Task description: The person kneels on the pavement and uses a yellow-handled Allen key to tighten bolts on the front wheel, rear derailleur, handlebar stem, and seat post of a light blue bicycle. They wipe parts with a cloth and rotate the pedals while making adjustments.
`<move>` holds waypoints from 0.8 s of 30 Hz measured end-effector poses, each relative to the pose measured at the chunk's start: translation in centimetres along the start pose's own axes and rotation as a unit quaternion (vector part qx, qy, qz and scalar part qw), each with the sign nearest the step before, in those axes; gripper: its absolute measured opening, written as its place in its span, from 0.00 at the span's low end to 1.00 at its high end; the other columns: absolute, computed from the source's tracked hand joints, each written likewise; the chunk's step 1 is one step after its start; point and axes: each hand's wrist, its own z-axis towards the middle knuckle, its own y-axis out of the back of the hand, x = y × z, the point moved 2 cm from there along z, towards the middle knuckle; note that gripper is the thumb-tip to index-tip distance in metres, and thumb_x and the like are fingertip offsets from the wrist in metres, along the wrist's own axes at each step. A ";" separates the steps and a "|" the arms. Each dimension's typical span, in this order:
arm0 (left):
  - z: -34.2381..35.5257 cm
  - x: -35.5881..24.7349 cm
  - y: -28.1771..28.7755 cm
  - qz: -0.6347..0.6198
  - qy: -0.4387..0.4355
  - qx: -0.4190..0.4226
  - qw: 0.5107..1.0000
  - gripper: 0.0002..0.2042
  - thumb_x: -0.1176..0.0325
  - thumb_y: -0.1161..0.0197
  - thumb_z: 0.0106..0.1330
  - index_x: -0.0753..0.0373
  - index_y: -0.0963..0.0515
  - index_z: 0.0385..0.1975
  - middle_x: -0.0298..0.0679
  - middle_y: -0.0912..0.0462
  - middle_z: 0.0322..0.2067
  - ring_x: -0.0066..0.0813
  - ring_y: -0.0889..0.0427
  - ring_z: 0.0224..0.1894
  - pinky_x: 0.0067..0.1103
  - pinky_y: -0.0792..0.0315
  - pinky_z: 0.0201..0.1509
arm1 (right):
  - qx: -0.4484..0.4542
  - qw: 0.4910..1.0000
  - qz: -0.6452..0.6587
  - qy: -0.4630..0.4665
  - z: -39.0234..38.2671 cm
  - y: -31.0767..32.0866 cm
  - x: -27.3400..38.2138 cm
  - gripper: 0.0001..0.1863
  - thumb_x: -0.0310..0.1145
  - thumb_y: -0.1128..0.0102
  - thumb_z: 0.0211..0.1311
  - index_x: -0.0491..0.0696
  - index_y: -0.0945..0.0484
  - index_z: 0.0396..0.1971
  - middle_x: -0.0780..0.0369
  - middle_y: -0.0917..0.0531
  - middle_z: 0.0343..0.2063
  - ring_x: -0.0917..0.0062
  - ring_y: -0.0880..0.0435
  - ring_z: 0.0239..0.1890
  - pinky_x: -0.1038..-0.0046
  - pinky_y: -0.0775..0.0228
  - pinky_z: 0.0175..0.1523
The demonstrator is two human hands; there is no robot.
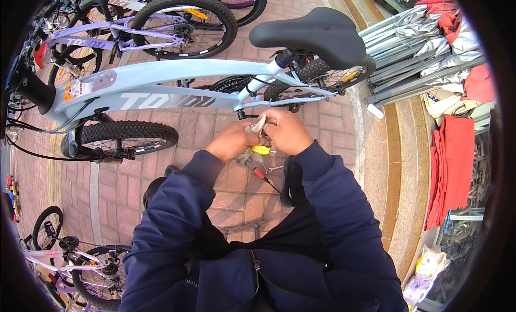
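Note:
My left hand and my right hand come together in front of the bicycle, fingers closed on a pale, crumpled cloth. Whether it is a rag or a glove I cannot tell. Just beneath the fingers show a bright yellow item and a greyish crumpled cloth, partly hidden by my left hand. Close to them on the paving lie a red-handled screwdriver and a small wrench. The light blue bicycle frame spans the view just beyond my hands, its black saddle at the right.
More bicycles stand at the far left, including a purple one, and a pink-and-white one is at the near left. A stone step runs along the right, with folded metal poles and red fabric beyond it.

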 end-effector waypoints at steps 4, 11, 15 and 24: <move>-0.1 0.1 0.3 0.235 -0.024 -0.034 0.971 0.14 0.66 0.28 0.58 0.67 0.16 0.40 0.36 0.15 0.32 0.24 0.19 0.35 0.24 0.27 0.41 | -0.040 0.974 0.140 -0.176 1.5 0.0 -1.8 0.08 0.30 0.36 0.64 0.42 0.24 0.31 0.63 0.16 0.28 0.81 0.18 0.27 0.75 0.27 0.31; -1.5 -2.8 0.7 0.150 0.008 -0.063 0.987 0.14 0.61 0.28 0.64 0.67 0.14 0.38 0.30 0.20 0.24 0.16 0.28 0.25 0.19 0.33 0.29 | -0.078 0.924 0.319 -0.198 3.0 1.4 -1.1 0.06 0.31 0.38 0.68 0.47 0.24 0.40 0.63 0.15 0.35 0.87 0.22 0.27 0.83 0.33 0.29; -1.6 -3.5 0.3 0.166 0.010 -0.073 0.983 0.14 0.60 0.29 0.64 0.66 0.14 0.38 0.28 0.22 0.20 0.15 0.30 0.22 0.20 0.35 0.26 | -0.059 0.923 0.320 -0.204 3.3 2.0 -0.9 0.07 0.31 0.42 0.71 0.44 0.23 0.42 0.61 0.15 0.35 0.88 0.20 0.28 0.84 0.28 0.30; 0.7 -0.8 -1.7 0.121 -0.049 -0.081 0.988 0.11 0.65 0.32 0.66 0.67 0.15 0.40 0.30 0.18 0.26 0.15 0.26 0.26 0.19 0.33 0.30 | -0.118 0.916 0.316 -0.218 3.6 3.0 -1.8 0.09 0.33 0.42 0.72 0.42 0.21 0.40 0.64 0.16 0.32 0.89 0.25 0.24 0.84 0.31 0.27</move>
